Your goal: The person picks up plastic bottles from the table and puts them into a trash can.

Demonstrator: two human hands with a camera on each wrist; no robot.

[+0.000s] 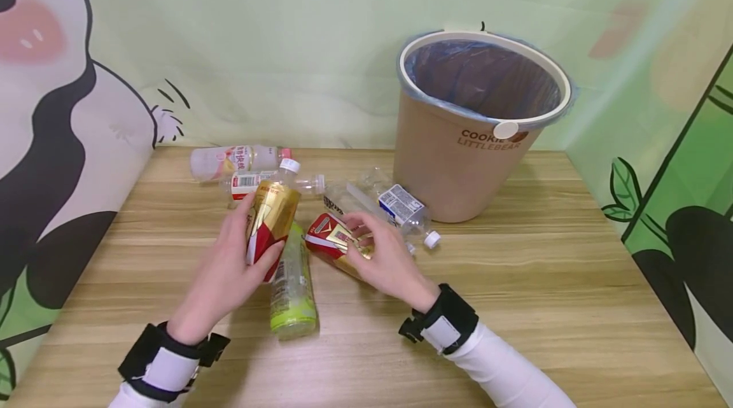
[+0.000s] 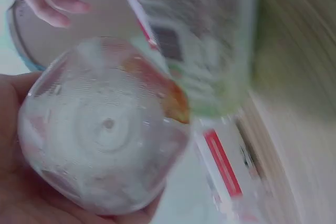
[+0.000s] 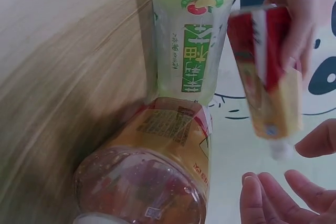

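My left hand (image 1: 229,261) grips a clear plastic bottle with a gold and red label (image 1: 273,211), its white cap pointing up and away. The left wrist view looks straight at the bottom of this bottle (image 2: 107,124). A second gold and red labelled bottle (image 1: 332,239) lies on its side on the table. Just above it is my right hand (image 1: 386,258), its fingers spread and slightly bent; in the right wrist view those fingers (image 3: 273,198) stand apart from the lying bottle (image 3: 173,129). Between the hands lies a green-labelled bottle (image 1: 293,300).
A beige bin (image 1: 458,172) with a blue liner stands at the back right. Beside it lie clear bottles, one with a white and blue label (image 1: 401,204). At the back left lie a pink-capped bottle (image 1: 229,160) and a clear bottle with a red and white label (image 1: 246,182).
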